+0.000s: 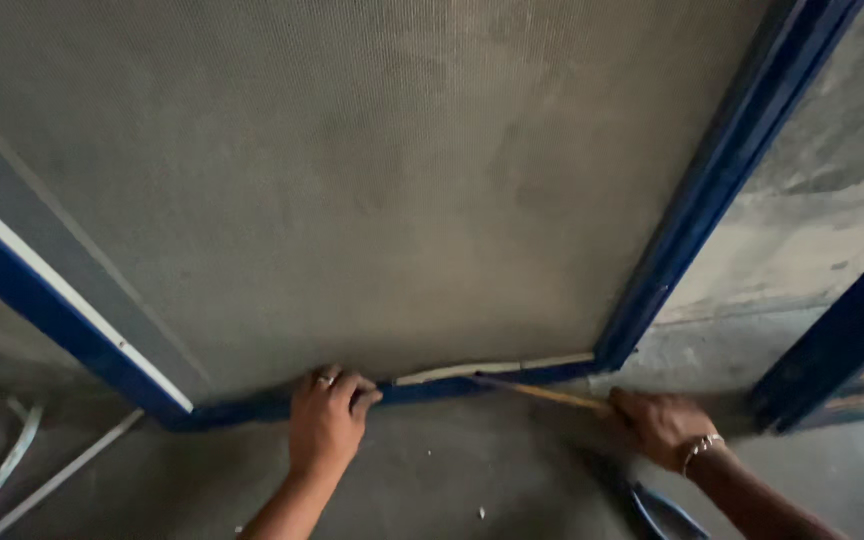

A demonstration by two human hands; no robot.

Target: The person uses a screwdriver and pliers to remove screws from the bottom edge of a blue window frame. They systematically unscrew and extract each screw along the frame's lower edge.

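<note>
A large blue frame [697, 215] with grey mesh screen [372, 180] stretched over it lies tilted in front of me on a concrete floor. My left hand [327, 420], a ring on one finger, presses down on the frame's near blue edge [252, 408]. My right hand [657, 425], wearing a bracelet, grips a thin yellowish-handled tool [542, 392] whose tip points into the groove of the near edge. A pale strip [492, 369] lies along that groove between the two hands.
Blue-handled pliers [667, 510] lie on the floor beside my right forearm. Two white strips [22, 470] lie at the lower left. A second blue frame bar [842, 340] stands at the right over the concrete.
</note>
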